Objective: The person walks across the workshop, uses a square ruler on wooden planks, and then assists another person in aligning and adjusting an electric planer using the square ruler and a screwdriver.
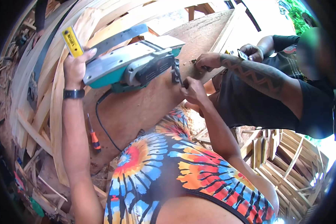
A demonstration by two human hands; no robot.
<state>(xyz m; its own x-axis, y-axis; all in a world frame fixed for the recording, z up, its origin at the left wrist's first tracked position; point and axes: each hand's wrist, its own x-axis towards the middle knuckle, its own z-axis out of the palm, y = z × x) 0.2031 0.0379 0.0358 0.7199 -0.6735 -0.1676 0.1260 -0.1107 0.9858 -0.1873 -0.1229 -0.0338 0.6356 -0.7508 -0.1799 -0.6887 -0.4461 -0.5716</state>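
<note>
My left hand [77, 67] is closed around a combination square, its yellow handle [71, 41] marked LOTUS and its metal blade [119, 38] reaching to the right. Beside that hand, an upturned green electric planer [132, 61] rests over a brown board [138, 104], its grey sole facing up. My right hand [193, 90] is at the planer's right end, fingers pinched on a small dark part [176, 74]. A co-worker's hand [208, 62] is just above my right hand, close to the same end.
An orange-handled screwdriver [95, 140] lies on the board at the left, near a black cord [100, 121]. The co-worker [257, 93] stands at the right, the other hand holding a small object. Wooden strips [58, 112] line the left; more wood pieces [283, 156] are stacked lower right.
</note>
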